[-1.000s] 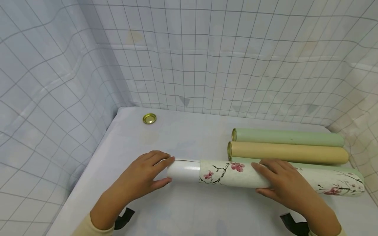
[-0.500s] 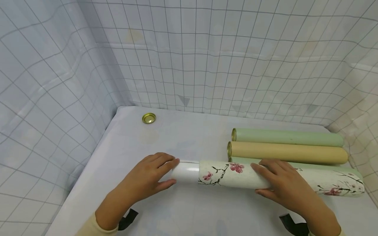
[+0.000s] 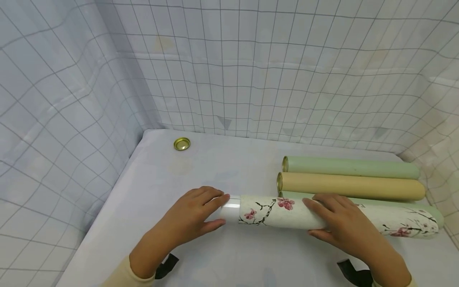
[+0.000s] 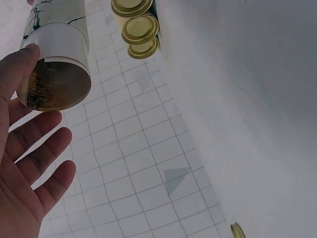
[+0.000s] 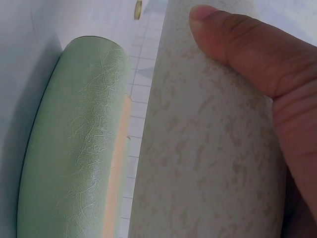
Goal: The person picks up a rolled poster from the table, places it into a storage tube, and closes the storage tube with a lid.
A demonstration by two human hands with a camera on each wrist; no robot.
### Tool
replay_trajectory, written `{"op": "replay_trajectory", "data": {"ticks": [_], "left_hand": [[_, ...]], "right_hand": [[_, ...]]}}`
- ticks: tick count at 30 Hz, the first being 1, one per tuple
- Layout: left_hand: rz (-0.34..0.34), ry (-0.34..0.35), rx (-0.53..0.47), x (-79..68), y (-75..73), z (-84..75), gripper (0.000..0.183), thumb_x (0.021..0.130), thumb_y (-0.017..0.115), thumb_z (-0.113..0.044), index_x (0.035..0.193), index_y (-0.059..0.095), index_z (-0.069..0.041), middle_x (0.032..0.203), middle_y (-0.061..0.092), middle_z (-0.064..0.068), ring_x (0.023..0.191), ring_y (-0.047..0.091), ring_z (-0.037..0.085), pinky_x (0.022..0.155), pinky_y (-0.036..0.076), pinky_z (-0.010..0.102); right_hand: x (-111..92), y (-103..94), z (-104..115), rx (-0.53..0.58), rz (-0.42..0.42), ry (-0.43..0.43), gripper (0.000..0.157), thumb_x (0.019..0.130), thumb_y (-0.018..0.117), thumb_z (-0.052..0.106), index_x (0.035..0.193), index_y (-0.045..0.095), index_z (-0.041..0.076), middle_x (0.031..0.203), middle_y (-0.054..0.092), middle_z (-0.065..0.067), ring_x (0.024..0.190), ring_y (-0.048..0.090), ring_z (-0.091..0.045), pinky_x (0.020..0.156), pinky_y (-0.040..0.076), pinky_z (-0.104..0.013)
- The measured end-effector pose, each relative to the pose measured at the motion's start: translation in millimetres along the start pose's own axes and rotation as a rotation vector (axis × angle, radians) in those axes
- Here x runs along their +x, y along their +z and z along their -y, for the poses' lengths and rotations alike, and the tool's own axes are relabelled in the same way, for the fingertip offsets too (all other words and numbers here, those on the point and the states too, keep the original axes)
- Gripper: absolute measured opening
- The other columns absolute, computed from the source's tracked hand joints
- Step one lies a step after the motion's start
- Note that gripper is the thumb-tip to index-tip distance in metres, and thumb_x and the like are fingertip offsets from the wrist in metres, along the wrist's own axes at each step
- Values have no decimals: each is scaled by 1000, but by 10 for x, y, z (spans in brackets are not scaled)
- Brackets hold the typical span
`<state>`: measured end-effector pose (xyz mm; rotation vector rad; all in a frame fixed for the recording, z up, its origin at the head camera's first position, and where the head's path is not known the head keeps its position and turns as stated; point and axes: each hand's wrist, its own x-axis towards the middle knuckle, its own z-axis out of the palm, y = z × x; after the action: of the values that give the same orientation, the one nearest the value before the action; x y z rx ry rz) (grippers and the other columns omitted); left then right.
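Note:
A cardboard tube printed with pink blossoms and dark branches [image 3: 272,215] lies sideways across the front. From its left end sticks a short white length of a rolled poster [image 3: 232,210]; the left wrist view looks into the roll [image 4: 64,84], whose inner face is brownish and printed. My left hand [image 3: 193,215] holds the roll's outer end between thumb and fingers, the other fingers spread below. Farther right, my right hand [image 3: 344,223] grips the blossom tube from above, its thumb on the near side. The roll's part inside the tube is hidden.
Behind the blossom tube lie a tan tube [image 3: 351,185], a green tube [image 3: 351,167] and another green tube, partly covered, all with gold end caps. A loose gold lid [image 3: 181,144] rests at the back left. Grid-patterned curtains [image 3: 251,79] enclose the white table.
My left hand has moved right, and the white length of the poster showing outside the tube has grown shorter. My right hand and the tube have shifted only slightly left.

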<state>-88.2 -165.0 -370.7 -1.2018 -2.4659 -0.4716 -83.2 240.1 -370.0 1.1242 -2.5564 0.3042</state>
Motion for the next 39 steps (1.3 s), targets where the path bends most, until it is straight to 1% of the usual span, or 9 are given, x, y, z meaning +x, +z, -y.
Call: {"op": "replay_trajectory", "data": {"ticks": [6, 13, 23, 30, 35, 36, 39], "left_hand": [[4, -4, -4, 40, 36, -29, 60, 77, 86, -36, 127, 63, -11, 117, 64, 3, 107, 61, 20, 87, 55, 37], [-23, 2, -25, 45, 103, -47, 62, 77, 87, -36, 128, 63, -10, 119, 64, 3, 105, 62, 20, 88, 54, 37], [-52, -22, -75, 70, 222, -46, 62, 80, 84, -35, 132, 62, -10, 122, 63, 4, 109, 62, 21, 92, 53, 37], [-87, -2, -85, 119, 254, -39, 63, 81, 83, -34, 133, 59, -8, 123, 63, 4, 109, 62, 20, 92, 53, 35], [-93, 12, -87, 130, 252, -32, 63, 80, 84, -33, 132, 59, -7, 121, 63, 4, 107, 62, 19, 90, 53, 34], [-93, 14, -89, 129, 252, -29, 63, 79, 84, -33, 132, 60, -7, 121, 63, 4, 107, 62, 19, 90, 53, 34], [-94, 8, -97, 118, 252, -18, 64, 79, 85, -32, 132, 59, -7, 122, 63, 3, 109, 62, 19, 91, 53, 34]], "right_hand": [[11, -4, -8, 8, -9, -10, 66, 95, 42, 66, 133, 62, 16, 118, 61, -8, 104, 59, -32, 85, 49, -51], [12, 18, -8, 14, -19, -14, 66, 96, 42, 66, 133, 61, 16, 117, 61, -8, 104, 58, -31, 86, 48, -50], [51, 46, -45, 20, -15, -12, 67, 95, 42, 66, 132, 62, 14, 116, 61, -9, 104, 59, -32, 87, 49, -51], [97, 46, -79, 39, -30, -31, 66, 94, 47, 65, 130, 63, 11, 114, 61, -8, 101, 59, -30, 84, 49, -50], [121, 32, -84, 44, -9, -41, 67, 93, 52, 65, 129, 63, 9, 113, 61, -8, 100, 59, -29, 84, 50, -49], [124, 28, -83, 44, -2, -41, 67, 92, 54, 64, 129, 63, 9, 113, 61, -8, 101, 59, -29, 84, 50, -49], [140, 17, -76, 45, 18, -35, 66, 88, 66, 60, 129, 62, 9, 117, 61, -11, 103, 60, -31, 86, 50, -50]]}}
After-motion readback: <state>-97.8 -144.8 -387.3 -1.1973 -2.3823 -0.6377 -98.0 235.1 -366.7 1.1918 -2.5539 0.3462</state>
